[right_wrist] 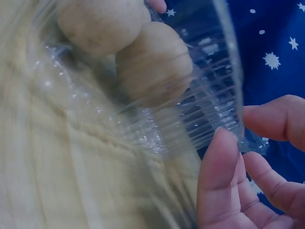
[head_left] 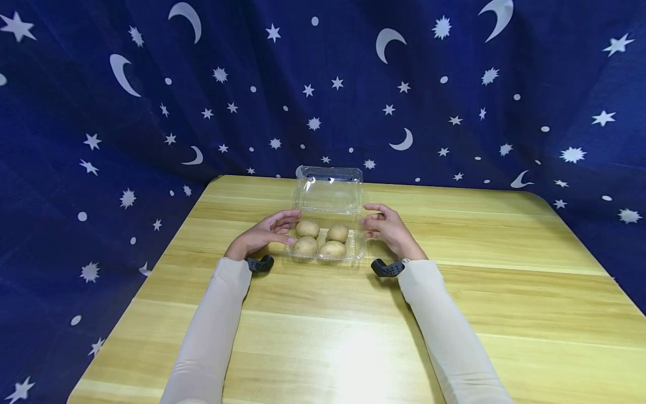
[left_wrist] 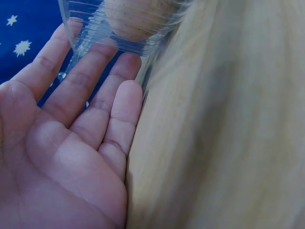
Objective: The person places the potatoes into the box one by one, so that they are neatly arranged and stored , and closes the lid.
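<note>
Several pale brown potatoes lie in the base of a clear plastic clamshell box, whose lid stands raised at the back. At the box's left side is my left hand. Its fingers reach out nearly straight, with fingertips against the ribbed wall, and the thumb lies by the front left rim. My right hand is at the opposite side, fingers loosely bent. In the right wrist view its fingertips touch or nearly touch the wall and rim; exact contact is unclear.
The box stands on a light wood-grain table. Behind and left of the table hangs a dark blue cloth with white moons and stars. A black wrist device shows below the left hand, another below the right.
</note>
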Available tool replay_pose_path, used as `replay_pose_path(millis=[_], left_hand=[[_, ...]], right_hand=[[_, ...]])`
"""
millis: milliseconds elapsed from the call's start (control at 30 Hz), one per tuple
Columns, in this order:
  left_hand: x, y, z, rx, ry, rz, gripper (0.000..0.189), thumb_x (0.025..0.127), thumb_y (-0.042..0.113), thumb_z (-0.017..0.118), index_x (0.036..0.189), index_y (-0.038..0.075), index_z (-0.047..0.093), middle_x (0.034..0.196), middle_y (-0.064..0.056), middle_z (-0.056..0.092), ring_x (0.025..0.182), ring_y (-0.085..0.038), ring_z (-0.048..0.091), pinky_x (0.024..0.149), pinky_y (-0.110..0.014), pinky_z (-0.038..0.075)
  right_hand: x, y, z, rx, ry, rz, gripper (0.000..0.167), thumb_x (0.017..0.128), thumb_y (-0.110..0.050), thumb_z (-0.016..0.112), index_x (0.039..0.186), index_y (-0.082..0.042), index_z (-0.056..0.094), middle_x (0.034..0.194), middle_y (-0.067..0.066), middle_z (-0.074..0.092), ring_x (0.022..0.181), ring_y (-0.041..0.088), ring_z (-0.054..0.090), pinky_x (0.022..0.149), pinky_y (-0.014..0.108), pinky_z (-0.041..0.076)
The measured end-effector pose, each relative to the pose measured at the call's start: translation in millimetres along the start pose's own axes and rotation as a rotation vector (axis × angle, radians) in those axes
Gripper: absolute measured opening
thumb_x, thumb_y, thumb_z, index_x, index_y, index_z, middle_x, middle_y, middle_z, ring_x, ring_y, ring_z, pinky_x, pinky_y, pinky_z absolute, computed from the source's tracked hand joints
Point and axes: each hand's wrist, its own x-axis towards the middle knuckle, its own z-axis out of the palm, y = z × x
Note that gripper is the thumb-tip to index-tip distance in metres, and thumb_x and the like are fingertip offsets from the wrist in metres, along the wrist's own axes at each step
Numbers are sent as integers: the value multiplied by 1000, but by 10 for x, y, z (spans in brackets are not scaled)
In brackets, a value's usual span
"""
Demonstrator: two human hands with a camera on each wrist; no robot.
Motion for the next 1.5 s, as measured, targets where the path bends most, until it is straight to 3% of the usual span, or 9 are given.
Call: replay_pose_path(millis=[167, 767, 1200, 1367, 1500], left_hand=[[5, -14, -12, 5, -2, 3, 86, 94, -4, 71, 167, -6, 26, 175, -26, 24, 162, -44, 22, 132, -57, 18], [1, -8, -30, 16, -20, 0, 87, 96, 0, 72, 169, -4, 25, 176, -25, 23, 163, -43, 19, 133, -57, 15], [-1, -11, -15, -20, -1, 0, 89, 94, -7, 69, 169, -3, 22, 175, -27, 23, 163, -43, 20, 133, -56, 17], [-5, -17, -22, -40, 33, -12, 98, 93, -7, 71, 170, 7, 12, 175, -27, 25, 161, -45, 24, 132, -57, 18], [3, -24, -31, -56, 19, 16, 114, 94, -7, 73, 174, 18, -4, 175, -27, 24, 162, -46, 22, 133, -58, 14]], right_hand=[[15, 41, 6, 10, -21, 37, 64, 105, 6, 54, 165, 5, 31, 109, 5, 62, 88, 12, 62, 78, 23, 59], [24, 78, -10, 63, -55, 30, 65, 108, 6, 54, 167, -2, 30, 107, 4, 64, 84, 11, 61, 75, 23, 57], [14, 97, -9, 70, -45, -3, 51, 107, 6, 55, 155, -6, 42, 102, 1, 65, 84, 14, 65, 73, 23, 59], [12, 98, -5, 67, -41, -15, 45, 107, 5, 57, 149, -6, 47, 100, -1, 65, 84, 13, 65, 72, 23, 60], [12, 104, -8, 75, -37, -22, 42, 107, 5, 58, 146, -6, 50, 99, -2, 65, 83, 11, 65, 71, 23, 60]])
